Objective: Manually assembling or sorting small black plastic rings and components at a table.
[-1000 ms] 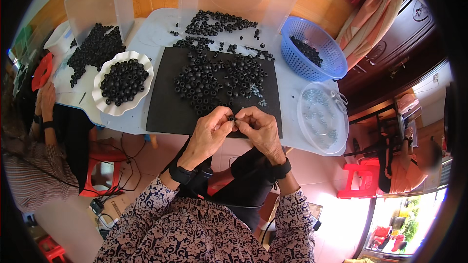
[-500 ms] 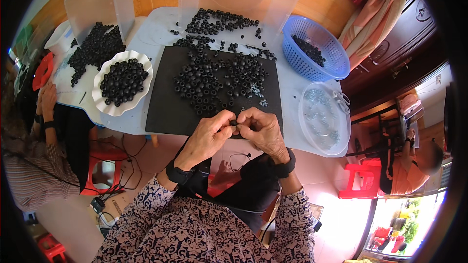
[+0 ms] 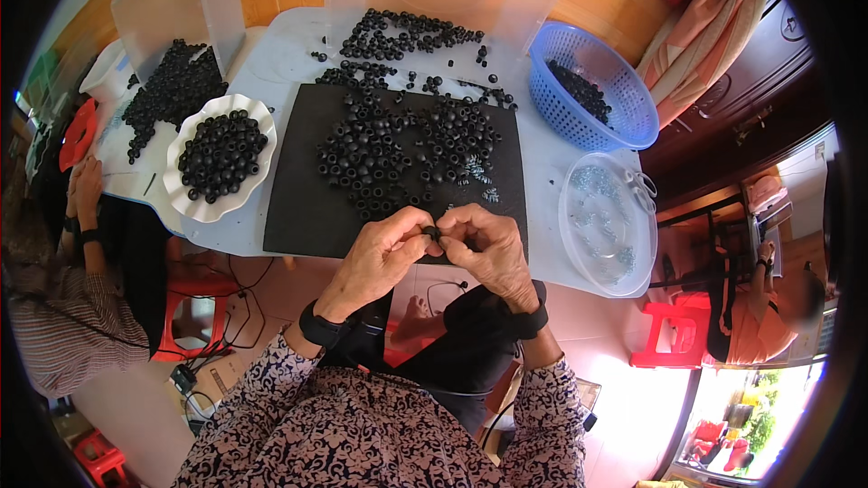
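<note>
Over the near edge of the black mat [image 3: 294, 190], my two hands meet fingertip to fingertip. Between them is a small black bead [image 3: 431, 232], pinched by the thumb and fingers of my left hand [image 3: 391, 248]. My right hand [image 3: 493, 248] is closed too, its thumb and finger pressed at the bead's right side; any small piece inside that pinch is hidden. Just beyond my fingers, loose black beads [image 3: 362, 149] with wide holes cover the mat's middle. A few small translucent ribbed pieces [image 3: 475, 168] lie at their right.
A white scalloped plate [image 3: 172, 172] heaped with black beads stands left. At right are a blue basket [image 3: 637, 126] and a clear oval tray [image 3: 588, 280] of small translucent pieces, scissors [image 3: 644, 190] at its rim. Tipped plastic bins [image 3: 176, 9] spill beads behind. Another person's hands [image 3: 86, 185] rest far left.
The view has shifted slightly. My fingers have turned a little, and the black bead between them shows more plainly. Both hands stay together at the mat's near edge.
</note>
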`<state>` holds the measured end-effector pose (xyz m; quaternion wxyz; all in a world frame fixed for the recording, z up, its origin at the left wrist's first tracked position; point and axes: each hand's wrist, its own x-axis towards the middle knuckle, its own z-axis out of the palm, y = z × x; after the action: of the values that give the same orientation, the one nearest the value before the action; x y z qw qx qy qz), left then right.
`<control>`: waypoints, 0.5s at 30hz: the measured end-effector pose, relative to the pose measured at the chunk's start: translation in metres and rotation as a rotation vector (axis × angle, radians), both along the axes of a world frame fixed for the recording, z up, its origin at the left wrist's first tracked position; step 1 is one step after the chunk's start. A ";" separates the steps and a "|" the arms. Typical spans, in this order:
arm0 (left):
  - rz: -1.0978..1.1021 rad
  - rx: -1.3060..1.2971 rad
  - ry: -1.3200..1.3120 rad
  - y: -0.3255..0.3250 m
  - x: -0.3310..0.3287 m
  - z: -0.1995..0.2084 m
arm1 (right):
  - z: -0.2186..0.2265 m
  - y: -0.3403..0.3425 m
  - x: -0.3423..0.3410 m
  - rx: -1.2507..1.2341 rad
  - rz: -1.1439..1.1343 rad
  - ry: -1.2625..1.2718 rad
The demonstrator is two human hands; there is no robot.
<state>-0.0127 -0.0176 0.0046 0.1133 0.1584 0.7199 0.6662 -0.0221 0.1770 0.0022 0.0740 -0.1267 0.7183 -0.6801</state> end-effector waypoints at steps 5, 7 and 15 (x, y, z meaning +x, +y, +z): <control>0.021 -0.029 0.040 0.002 0.001 -0.006 | -0.004 -0.002 -0.001 0.062 -0.015 0.088; 0.047 -0.034 0.051 0.002 0.002 -0.006 | -0.001 -0.003 0.000 0.110 -0.018 0.127; 0.068 -0.076 0.068 0.005 0.006 0.001 | 0.006 -0.001 0.005 0.086 -0.007 0.109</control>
<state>-0.0067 -0.0124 0.0052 0.0721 0.1519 0.7529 0.6362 -0.0172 0.1761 0.0086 0.0381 -0.1577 0.7502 -0.6410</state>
